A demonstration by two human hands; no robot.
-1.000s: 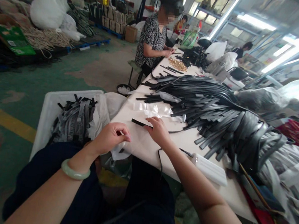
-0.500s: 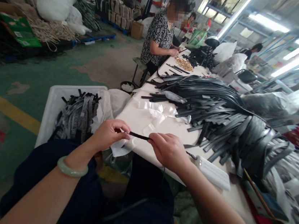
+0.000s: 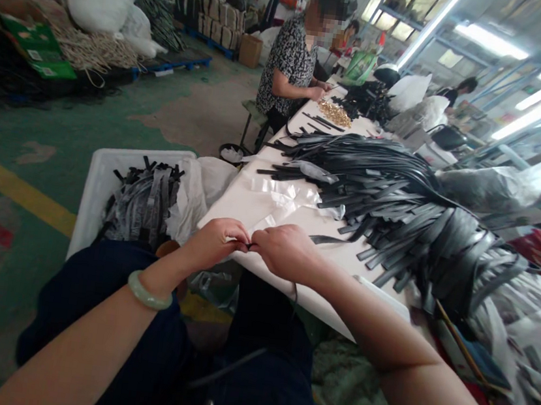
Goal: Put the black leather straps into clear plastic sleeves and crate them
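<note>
Near the table's front edge, my left hand (image 3: 219, 243) and my right hand (image 3: 281, 251) meet fingertip to fingertip. Both pinch a black strap (image 3: 249, 246), of which only a tiny dark piece shows between the fingers. A thin length of it seems to hang below my right hand. Just beyond my hands, clear film strips (image 3: 283, 197) lie on the white table (image 3: 230, 207). To the right spreads a large pile of black straps (image 3: 397, 211), with one strap end close behind my right hand.
A white bin (image 3: 83, 206) of wrapped straps stands left of the table. A person (image 3: 287, 66) sits at the far left side of the table near gold-coloured pieces (image 3: 335, 113). A white box (image 3: 387, 299) lies partly behind my right forearm.
My hands have come together, so the black strap that was stretched between them is now almost hidden. My right hand has moved left, and my left hand slightly right.
</note>
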